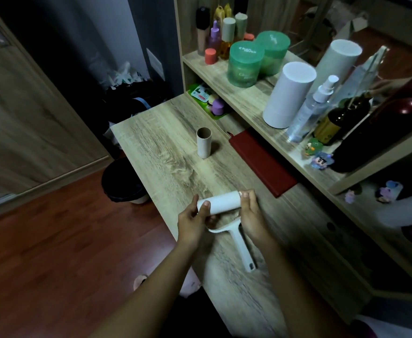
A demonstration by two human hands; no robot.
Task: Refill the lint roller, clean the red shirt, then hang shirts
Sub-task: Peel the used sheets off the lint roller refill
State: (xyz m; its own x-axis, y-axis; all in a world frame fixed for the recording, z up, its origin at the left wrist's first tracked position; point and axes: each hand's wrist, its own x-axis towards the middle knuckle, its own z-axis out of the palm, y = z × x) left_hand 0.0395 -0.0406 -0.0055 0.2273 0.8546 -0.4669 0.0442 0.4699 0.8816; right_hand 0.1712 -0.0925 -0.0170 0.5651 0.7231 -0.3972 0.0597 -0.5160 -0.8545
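A white lint roller [241, 242] lies over the near part of the wooden table [166, 152], handle pointing toward me. A white refill roll [220, 203] sits across its head. My left hand [192, 222] pinches the roll's left end, thumb on top. My right hand [251, 214] grips the right end of the roll and the roller's frame. An empty cardboard core [203, 142] stands upright farther back on the table. No shirt is in view.
A dark red flat case [261, 162] lies at the table's right edge under the shelf. The shelf [246, 98] holds green jars, white cylinders, bottles and small figures. A black bin [123, 182] stands on the floor left of the table.
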